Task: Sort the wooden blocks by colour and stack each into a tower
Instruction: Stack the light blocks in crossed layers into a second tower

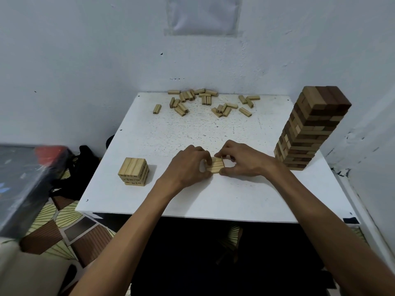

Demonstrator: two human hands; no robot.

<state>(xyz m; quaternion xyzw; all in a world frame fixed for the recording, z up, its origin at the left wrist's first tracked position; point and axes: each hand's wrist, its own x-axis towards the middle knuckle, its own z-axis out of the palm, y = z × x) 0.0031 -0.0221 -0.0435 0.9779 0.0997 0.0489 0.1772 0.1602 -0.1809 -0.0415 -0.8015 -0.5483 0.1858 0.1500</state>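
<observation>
Between one short stack (133, 171) and one tall tower (310, 129) — left hand (188, 165) and right hand (243, 161), fingers gripping one block bundle (215, 166).

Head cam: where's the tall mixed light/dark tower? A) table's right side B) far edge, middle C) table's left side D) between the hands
A: the tall mixed tower stands on the right side of the white table; the short light stack is at left, loose blocks lie at the far edge, and the left hand and right hand hold only a low layer of light blocks.
</observation>
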